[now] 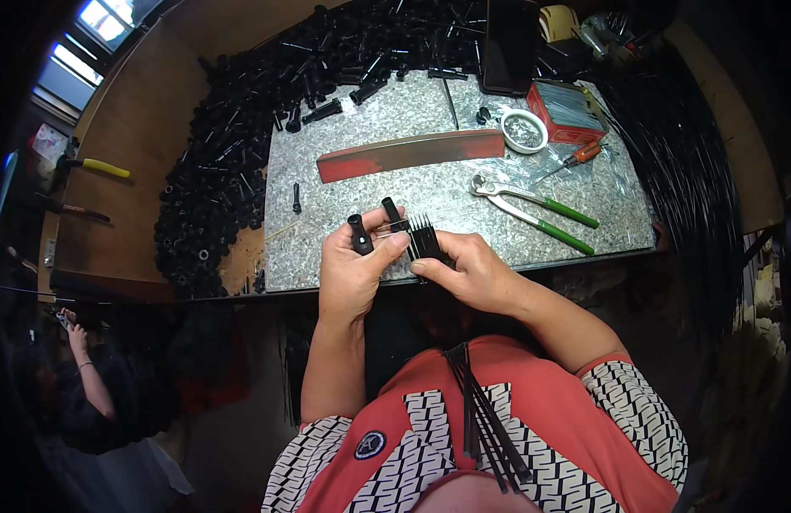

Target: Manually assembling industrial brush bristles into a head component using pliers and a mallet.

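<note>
Just in front of the table's near edge, my left hand (348,274) is closed round black plastic tubular pieces. One black tube (359,235) stands up between its fingers, and a second tube (390,209) points up beside it. My right hand (476,269) grips a bundle of thin black rods (423,242), fanned like a comb with pale thin tips. The left thumb and fingers meet the side of that bundle, close to the tubes. The exact contact between tubes and rods is hidden by the fingers. More thin black rods (481,410) lie over my chest.
Black plastic parts (216,188) are heaped left and behind. On the speckled board (395,111) lie a long red-brown bar (412,154), green-handled pincers (541,209), a screwdriver (575,159), a white bowl (525,132) and a red box (566,111). Long black rods (686,162) hang at right.
</note>
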A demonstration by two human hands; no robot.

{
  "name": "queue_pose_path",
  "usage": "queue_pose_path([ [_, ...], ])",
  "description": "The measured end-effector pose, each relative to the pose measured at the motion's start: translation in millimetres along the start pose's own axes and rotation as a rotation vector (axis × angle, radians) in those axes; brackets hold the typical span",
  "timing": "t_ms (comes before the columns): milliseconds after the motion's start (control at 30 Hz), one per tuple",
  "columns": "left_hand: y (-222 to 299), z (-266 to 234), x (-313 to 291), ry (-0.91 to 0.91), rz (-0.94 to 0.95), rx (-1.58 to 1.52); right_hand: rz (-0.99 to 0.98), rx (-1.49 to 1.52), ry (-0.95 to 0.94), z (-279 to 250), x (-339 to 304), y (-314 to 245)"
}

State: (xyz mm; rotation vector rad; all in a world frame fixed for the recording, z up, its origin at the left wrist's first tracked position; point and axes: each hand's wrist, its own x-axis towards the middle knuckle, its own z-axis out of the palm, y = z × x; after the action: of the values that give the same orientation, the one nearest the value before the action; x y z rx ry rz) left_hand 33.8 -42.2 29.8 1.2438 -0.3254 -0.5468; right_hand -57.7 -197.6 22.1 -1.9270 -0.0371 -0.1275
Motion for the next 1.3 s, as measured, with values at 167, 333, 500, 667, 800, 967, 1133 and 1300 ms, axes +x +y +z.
queue_pose_path([
  [167, -3, -6, 2, -0.028, -0.035, -0.044, 0.009, -0.002, -0.016, 0, 0, 2],
  [333, -2, -7, 2, -0.056, -0.063, -0.066, 0.007, -0.001, -0.006, 0, -1, 1],
  [500, -3, -7, 1, -0.057, -0.047, -0.058, -0.004, 0.009, -0.002, 1, -1, 1],
  [667, -3, 0, -2, 0.004, 0.028, 0.021, 0.059, -0.001, -0.01, -1, 0, 1],
  [800, -4, 4, -5, 0.013, 0.045, -0.017, 0.029, 0.019, -0.005, 1, 0, 1],
  [967, -12, 4, -4, 0.0, 0.064, -0.073, 0.071, 0.035, 0.001, 0, -1, 1],
  [1133, -17, 1, -1, -0.017, 0.046, -0.171, 0.129, 0.056, -0.025, -1, 1, 4],
  [1300, -19, -5, 0, -0.088, 0.022, -0.305, 0.143, 0.154, -0.06, -1, 1, 9],
])
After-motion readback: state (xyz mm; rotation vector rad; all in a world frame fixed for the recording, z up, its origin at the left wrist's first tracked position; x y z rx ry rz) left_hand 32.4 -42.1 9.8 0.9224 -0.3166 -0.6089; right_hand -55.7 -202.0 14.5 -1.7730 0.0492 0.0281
